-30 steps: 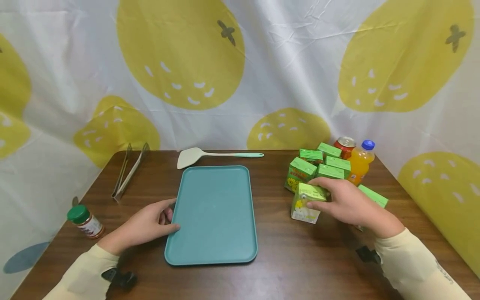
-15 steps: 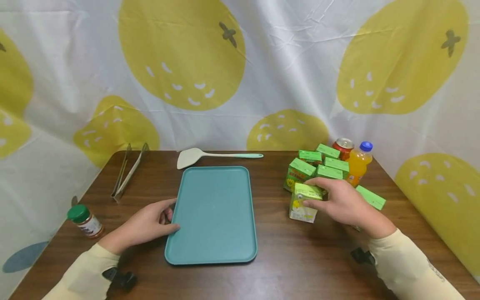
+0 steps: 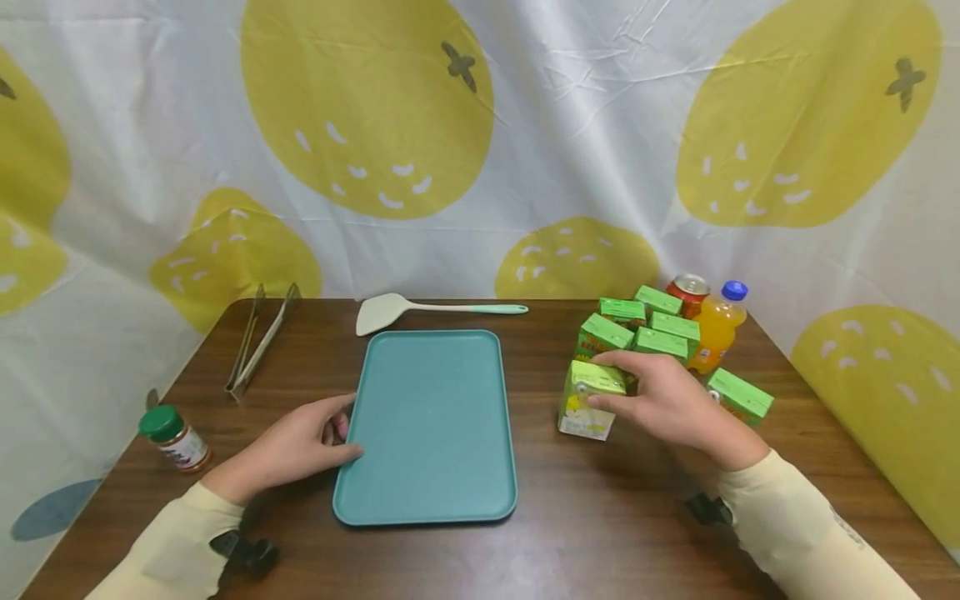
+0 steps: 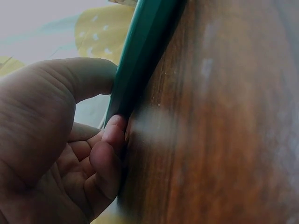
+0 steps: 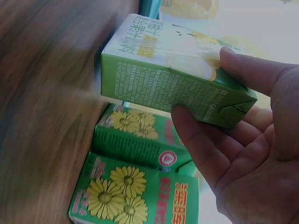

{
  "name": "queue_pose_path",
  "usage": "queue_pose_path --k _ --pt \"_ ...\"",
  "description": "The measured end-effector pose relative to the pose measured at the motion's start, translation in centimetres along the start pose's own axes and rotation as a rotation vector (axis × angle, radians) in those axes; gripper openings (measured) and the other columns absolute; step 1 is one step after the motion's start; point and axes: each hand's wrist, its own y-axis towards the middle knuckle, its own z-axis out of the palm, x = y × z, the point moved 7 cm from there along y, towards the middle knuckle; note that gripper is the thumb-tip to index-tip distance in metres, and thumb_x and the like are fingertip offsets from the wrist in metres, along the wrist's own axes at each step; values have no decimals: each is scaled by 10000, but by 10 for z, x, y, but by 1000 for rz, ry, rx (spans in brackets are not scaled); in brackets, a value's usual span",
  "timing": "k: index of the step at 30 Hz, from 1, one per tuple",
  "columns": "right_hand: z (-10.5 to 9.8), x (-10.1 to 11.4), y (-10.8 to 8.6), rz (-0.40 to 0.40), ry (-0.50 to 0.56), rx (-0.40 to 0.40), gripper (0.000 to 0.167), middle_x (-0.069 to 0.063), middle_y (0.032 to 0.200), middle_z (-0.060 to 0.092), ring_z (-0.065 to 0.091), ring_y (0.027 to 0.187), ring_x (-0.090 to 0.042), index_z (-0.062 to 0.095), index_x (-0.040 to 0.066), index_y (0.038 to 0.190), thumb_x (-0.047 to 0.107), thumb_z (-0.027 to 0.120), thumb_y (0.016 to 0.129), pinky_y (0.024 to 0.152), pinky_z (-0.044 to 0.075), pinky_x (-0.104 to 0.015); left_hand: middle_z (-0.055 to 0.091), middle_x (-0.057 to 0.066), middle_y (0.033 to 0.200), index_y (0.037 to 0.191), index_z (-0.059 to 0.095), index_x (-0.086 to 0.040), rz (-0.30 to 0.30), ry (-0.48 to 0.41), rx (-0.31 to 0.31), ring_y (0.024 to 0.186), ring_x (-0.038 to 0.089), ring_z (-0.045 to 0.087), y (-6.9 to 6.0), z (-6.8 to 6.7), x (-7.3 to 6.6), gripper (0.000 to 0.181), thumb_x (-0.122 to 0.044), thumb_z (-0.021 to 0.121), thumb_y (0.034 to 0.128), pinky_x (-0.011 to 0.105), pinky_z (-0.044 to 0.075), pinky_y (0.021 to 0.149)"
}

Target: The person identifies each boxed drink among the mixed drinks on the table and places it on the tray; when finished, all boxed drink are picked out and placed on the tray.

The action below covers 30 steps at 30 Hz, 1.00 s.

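Note:
A light green and white juice carton [image 3: 587, 408] stands upright, or nearly so, right of the tray; whether it touches the table I cannot tell. My right hand [image 3: 671, 408] grips its upper part between thumb and fingers. In the right wrist view the hand [image 5: 261, 126] pinches the same carton [image 5: 163, 70] near one end. The flat teal tray [image 3: 427, 425] lies mid-table. My left hand [image 3: 300, 446] holds its left edge, thumb on the rim. From the left wrist view, the thumb and curled fingers of that hand [image 4: 60, 135] meet the tray's edge [image 4: 135, 60].
Several green cartons [image 3: 660, 342] stand together at the back right, beside a red can [image 3: 688, 292] and an orange bottle [image 3: 717, 329]. Another green carton [image 3: 738, 396] is farther right. A spatula [image 3: 450, 309] lies behind the tray; tongs [image 3: 260, 346] and a green-lidded jar [image 3: 177, 440] are left.
My right hand has moved left with the light green carton, a little closer to the tray. More of the lone green carton at the right shows. My left hand stays on the tray.

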Motion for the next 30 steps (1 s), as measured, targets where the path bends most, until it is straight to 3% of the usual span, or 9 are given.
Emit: queue_pose_path --k 4,11,20,24,30 --pt "3 6 8 -9 9 4 499 -12 1186 802 689 952 -194 772 114 1365 328 928 942 884 568 -477 627 2 957 1567 515 112 0 2 -3 749 122 561 0 -1 0 802 -227 893 947 284 480 655" --pt "7 18 23 -33 56 -4 449 60 1019 764 640 844 -160 784 138 1335 309 927 945 789 534 -402 629 1 962 1571 504 124 -7 9 0 754 120 561 0 -1 1 811 -239 885 954 283 479 663" --pt "14 36 46 -61 113 -21 434 36 1009 759 623 821 -169 782 140 1333 308 918 956 768 524 -400 625 -6 953 1571 512 116 6 2 -1 734 111 555 0 -2 1 801 -240 881 955 283 476 658" --pt "18 45 57 -61 128 -10 455 34 973 752 604 735 -158 773 132 1347 317 916 956 747 518 -399 626 -14 946 1570 515 113 7 4 -2 730 104 555 1 -1 1 802 -245 882 954 282 477 660" --pt "29 62 73 -87 147 1 481 42 1030 759 611 741 -152 766 136 1371 298 921 946 777 523 -413 625 -18 944 1562 527 110 6 9 -13 730 101 556 -1 0 2 794 -245 883 948 281 477 659"
